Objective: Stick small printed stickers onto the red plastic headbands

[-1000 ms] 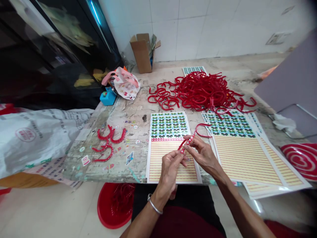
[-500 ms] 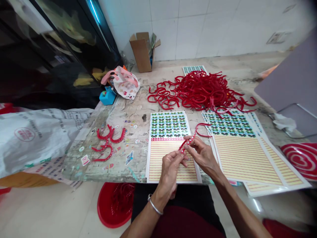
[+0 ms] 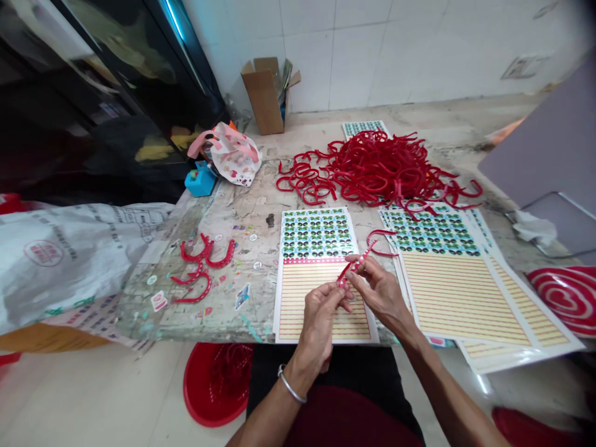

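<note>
In front of me, above the sticker sheet [image 3: 313,310], both hands meet at a thin red curved band [image 3: 343,272]. My left hand [image 3: 325,315] pinches the band's lower end between thumb and fingertips. My right hand [image 3: 379,287] pinches it a little further up, where a red strip with white dots [image 3: 365,252] lies along it and sticks out past the fingers. Rows of green and blue pictures fill the sheet's top, with bare yellow lined backing below. Another red band [image 3: 382,253] curves on the table just beyond my right hand.
Behind the sheets lies a large pile of red bands [image 3: 386,167]. Several dotted bands [image 3: 205,261] are at the left. More sticker sheets [image 3: 460,298] overlap at the right. A cardboard box [image 3: 263,102], a cloth bag [image 3: 235,155] and a red basin [image 3: 195,397] stand around.
Both hands keep nearly the same pinch. The free end of the dotted strip has shifted slightly down, and the view has moved a little.
</note>
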### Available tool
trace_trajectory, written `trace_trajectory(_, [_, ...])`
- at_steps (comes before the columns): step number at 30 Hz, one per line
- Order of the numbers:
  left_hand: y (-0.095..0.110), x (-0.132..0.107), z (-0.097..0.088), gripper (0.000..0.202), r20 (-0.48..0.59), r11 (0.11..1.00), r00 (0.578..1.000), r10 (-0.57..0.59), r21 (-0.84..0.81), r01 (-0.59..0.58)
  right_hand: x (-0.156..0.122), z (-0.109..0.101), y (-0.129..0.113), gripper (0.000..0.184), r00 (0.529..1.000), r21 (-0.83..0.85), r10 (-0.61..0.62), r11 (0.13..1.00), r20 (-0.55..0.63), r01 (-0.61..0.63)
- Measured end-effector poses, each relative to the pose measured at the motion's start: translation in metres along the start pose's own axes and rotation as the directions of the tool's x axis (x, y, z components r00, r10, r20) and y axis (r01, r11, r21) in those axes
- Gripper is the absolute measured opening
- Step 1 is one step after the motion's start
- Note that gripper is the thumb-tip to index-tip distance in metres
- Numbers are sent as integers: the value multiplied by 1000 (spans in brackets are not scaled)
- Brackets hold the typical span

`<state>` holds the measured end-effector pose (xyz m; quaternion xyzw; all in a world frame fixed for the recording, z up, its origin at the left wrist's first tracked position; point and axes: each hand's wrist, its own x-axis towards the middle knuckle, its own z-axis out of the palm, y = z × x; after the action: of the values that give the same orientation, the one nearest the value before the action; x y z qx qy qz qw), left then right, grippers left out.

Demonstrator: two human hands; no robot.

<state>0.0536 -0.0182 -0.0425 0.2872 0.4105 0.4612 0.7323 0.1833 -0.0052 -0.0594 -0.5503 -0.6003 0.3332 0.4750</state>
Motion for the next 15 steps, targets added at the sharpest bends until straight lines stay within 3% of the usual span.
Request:
trace_trajectory(6, [-2,2,1,17,-17,1000,1000,-13,-27,12,-1,0,-2,11,1000,-19,-15,1000,-7,15])
trace_trajectory(10, [-7,4,-1,19,-71,999,996,46,12,-45,-2,2,-7,13,999,-25,-36,999,-12,36])
trace_trajectory(15, [-11,6,-1,19,-98,991,989,114,88,-105,-7,7,-11,17,981,-132,-82,989,-176,59])
